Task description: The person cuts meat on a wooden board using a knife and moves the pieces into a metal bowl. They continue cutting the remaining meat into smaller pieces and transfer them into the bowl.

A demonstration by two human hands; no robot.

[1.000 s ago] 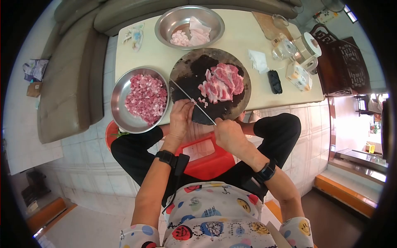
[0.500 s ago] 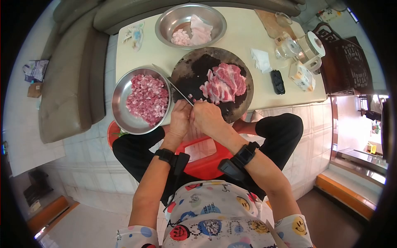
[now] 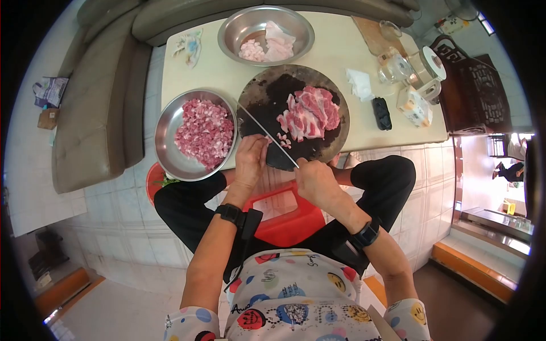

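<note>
My right hand (image 3: 319, 183) is closed around the handle of a knife (image 3: 267, 134), whose blade lies slantwise over the near left part of a round cutting board (image 3: 254, 94). At the board's near left edge, my left hand (image 3: 250, 159) has its fingers bent together on a bit of raw meat (image 3: 268, 138), mostly hidden by the fingers. Small cut pieces of meat (image 3: 285, 141) lie just right of the blade. Behind them rests a larger slab of raw meat (image 3: 314, 111). A steel bowl (image 3: 165, 145) of diced meat stands left of the board.
Beyond the board, a second steel basin (image 3: 307, 42) holds pale chunks and a whitish sheet. At right on the table (image 3: 409, 133) are a black object (image 3: 381, 113), a tissue (image 3: 359, 84), a carton (image 3: 415, 106) and a glass jug (image 3: 425, 66). A red stool (image 3: 284, 221) stands below.
My right hand has moved right and toward me with the knife, away from my left hand. The small cut pieces now show beside the blade. My left hand has barely shifted.
</note>
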